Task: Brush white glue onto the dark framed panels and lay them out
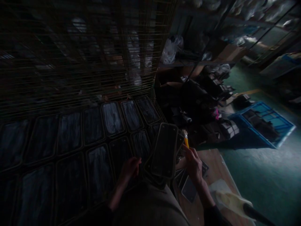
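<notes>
My right hand (194,164) is closed around a paintbrush (186,140) with a yellow handle, its pale bristles pointing up. Just left of it, a stack of dark rectangular plates with rounded corners (164,150) sits in front of my lap. My left hand (130,169) hovers on the other side of that stack, fingers curled together, and nothing shows in them. Beyond it, similar dark plates lie in rows; some, like this streaked plate (113,117), carry whitish brush marks. Poor light hides much of the detail.
A wire mesh wall (94,78) rises behind the rows. At right, a wooden board (213,157) bears more plates (189,188) and a pale tool with a black handle (235,202). Farther off are a blue crate (261,110) on the green floor and cluttered shelves (188,61).
</notes>
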